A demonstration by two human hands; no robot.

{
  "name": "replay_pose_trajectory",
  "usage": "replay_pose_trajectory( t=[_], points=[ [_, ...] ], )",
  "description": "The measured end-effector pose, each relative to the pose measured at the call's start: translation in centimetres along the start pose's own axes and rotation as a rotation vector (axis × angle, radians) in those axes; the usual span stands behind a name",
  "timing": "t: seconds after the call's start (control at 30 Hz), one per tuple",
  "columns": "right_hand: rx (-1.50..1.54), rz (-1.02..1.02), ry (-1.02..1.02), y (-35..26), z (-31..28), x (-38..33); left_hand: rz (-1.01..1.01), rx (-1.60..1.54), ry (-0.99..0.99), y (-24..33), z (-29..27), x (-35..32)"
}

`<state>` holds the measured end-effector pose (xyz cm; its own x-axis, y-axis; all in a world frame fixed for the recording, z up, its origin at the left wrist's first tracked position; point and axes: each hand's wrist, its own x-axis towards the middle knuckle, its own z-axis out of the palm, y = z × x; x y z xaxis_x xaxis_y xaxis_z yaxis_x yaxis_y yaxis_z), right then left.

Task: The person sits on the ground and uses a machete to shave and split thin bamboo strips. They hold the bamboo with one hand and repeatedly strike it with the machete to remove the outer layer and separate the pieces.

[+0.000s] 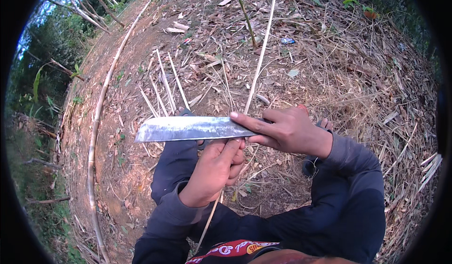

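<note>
1. My right hand [287, 131] grips a broad knife [188, 128], its blade pointing left, just beyond my left hand [214, 172].
2. My left hand is clenched around a thin pale strip [261, 61], which passes under the blade and stretches beyond both hands.
3. Pale sticks [178, 79] point away beyond my left hand.
4. Well left of both hands lies a long pole [94, 137].

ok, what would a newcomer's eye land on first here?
The wide metal blade, crosswise near the centre in the right hand. Then the long pale strip the left hand grips below it, reaching up the view; off to the left, a long pole lies on the ground.
</note>
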<state>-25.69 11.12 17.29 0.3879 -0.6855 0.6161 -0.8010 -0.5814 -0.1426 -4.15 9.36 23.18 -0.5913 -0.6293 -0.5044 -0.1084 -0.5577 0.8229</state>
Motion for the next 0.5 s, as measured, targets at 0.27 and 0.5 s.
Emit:
replay_pose_trajectory(
  t=[0.27, 0.5],
  points=[
    [0.007, -0.050, 0.021, -0.3, 0.8, 0.4, 0.065, 0.042, 0.035, -0.8, -0.8, -0.1],
    [-0.170, -0.106, 0.076, 1.4, 0.5, 0.2, 0.104, 0.103, -0.012, -0.8, -0.8, -0.4]
  ],
)
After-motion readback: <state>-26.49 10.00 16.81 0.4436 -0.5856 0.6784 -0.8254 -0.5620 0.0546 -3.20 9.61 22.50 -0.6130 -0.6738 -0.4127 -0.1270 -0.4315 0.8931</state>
